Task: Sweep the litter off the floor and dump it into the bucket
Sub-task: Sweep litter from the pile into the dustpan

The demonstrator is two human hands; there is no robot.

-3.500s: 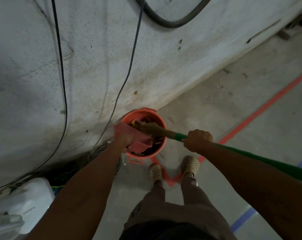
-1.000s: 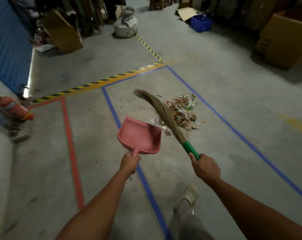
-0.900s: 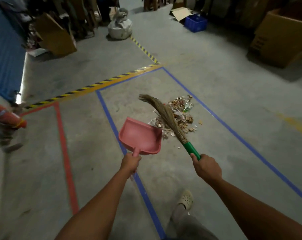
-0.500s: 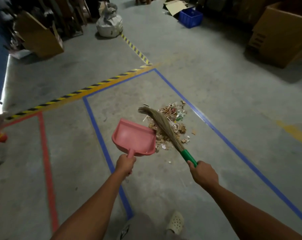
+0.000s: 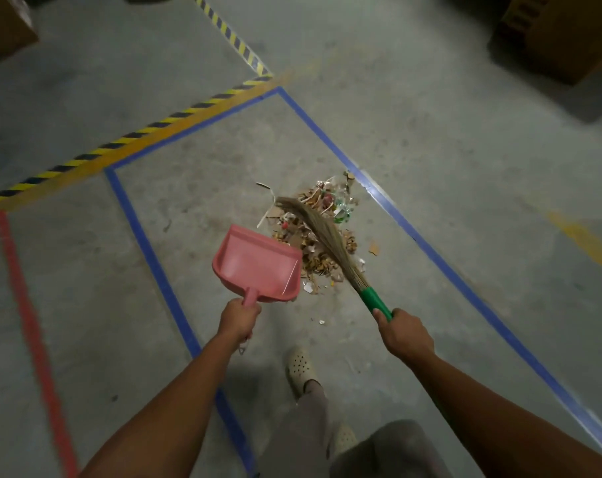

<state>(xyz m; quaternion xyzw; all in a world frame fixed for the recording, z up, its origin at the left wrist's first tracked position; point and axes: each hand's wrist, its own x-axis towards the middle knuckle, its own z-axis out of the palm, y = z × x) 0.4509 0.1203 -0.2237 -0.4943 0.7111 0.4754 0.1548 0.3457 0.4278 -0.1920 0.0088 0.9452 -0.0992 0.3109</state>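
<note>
Litter (image 5: pixel 322 262) sits heaped on the concrete floor (image 5: pixel 430 139) between the blue tape lines, just beyond the pink dustpan (image 5: pixel 258 262). The left grip (image 5: pixel 239 319) is clenched round the dustpan's handle. The right grip (image 5: pixel 404 334) clasps the broom (image 5: pixel 322 232) at its green collar, with the bristles lying across the heap. To do this well, press the pan's lip flat to the floor at the heap's near edge, then pull short strokes from the far side into it. No bucket is in view.
</note>
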